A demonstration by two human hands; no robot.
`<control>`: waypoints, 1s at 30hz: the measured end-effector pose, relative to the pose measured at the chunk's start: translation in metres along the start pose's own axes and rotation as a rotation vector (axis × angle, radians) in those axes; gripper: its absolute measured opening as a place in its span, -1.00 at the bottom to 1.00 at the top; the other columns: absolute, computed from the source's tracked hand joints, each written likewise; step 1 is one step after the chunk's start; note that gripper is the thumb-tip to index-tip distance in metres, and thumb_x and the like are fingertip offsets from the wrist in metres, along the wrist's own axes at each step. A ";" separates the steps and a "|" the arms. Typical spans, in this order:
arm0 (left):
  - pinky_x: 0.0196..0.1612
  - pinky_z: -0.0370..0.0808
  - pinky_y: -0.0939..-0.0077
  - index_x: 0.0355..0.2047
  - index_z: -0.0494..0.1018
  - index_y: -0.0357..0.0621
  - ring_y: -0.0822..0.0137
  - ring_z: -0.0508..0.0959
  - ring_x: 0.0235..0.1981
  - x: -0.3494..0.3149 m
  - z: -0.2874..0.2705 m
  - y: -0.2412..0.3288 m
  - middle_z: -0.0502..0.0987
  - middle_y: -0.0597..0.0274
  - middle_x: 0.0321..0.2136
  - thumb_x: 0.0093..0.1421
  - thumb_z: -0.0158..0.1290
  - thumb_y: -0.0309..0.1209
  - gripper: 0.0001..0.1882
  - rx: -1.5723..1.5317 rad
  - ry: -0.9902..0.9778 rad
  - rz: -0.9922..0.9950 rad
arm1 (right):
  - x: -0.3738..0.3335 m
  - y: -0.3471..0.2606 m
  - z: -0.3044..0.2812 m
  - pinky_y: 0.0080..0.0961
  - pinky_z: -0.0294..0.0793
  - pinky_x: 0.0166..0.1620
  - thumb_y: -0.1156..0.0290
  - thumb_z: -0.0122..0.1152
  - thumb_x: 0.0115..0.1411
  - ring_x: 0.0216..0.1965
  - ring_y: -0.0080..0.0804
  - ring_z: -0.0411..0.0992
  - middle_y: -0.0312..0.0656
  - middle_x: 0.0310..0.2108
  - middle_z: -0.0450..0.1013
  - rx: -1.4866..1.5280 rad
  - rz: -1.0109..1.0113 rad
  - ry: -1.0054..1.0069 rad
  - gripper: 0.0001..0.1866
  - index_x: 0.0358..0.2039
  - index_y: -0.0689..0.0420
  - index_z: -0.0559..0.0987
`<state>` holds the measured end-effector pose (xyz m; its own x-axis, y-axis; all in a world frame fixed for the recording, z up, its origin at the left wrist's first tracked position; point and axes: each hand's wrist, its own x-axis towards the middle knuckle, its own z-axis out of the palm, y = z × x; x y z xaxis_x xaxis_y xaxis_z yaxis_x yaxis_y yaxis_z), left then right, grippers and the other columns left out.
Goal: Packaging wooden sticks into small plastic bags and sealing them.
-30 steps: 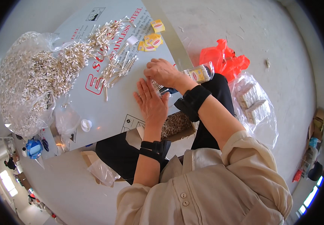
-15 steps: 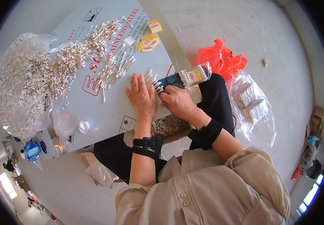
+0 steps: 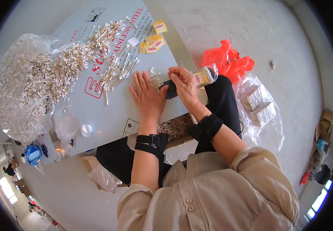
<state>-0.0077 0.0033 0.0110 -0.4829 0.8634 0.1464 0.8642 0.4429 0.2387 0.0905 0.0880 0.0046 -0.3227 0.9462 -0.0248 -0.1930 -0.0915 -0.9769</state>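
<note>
My left hand (image 3: 148, 96) lies flat on the sheet-topped table (image 3: 112, 111), its fingers spread. Beyond its fingertips and thumb is a small group of cotton swabs (image 3: 155, 78). To the right, my right hand (image 3: 185, 87) is raised with its fingers curled together. Whatever may be in that pinch is too small to make out. Between the hands a black pad (image 3: 168, 91) shows at the table edge. A clear packet of cotton swabs with a yellow card (image 3: 205, 77) lies just past my right hand, which hides its left end.
A big plastic bag of loose swabs (image 3: 39, 77) spills across the left side. Yellow cards (image 3: 154, 43), a white cap (image 3: 86, 130) and more swabs (image 3: 120, 71) lie on the table. Right of it are a red bag (image 3: 226, 59) and a clear bag of white packs (image 3: 259, 106).
My right hand has lifted away from the swabs and moved up and right, now covering part of the packet. My left hand has shifted slightly, its thumb now spread outward.
</note>
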 end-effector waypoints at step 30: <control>0.25 0.22 0.28 0.15 0.26 -0.39 0.16 0.33 0.18 0.003 0.007 -0.025 0.34 -0.06 0.14 0.37 -0.15 -0.31 -0.55 -1.403 0.502 -0.311 | -0.021 -0.040 -0.005 -0.36 0.44 -0.40 0.35 0.33 0.03 -0.48 -0.22 0.42 -0.17 -0.45 0.41 -0.824 -0.210 -0.252 -0.74 -0.41 0.22 0.44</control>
<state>-0.0298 -0.0040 -0.0015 -0.8613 0.4850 0.1518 0.0334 -0.2441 0.9692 0.1097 0.0732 0.0433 -0.5691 0.8128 0.1243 0.4259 0.4207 -0.8010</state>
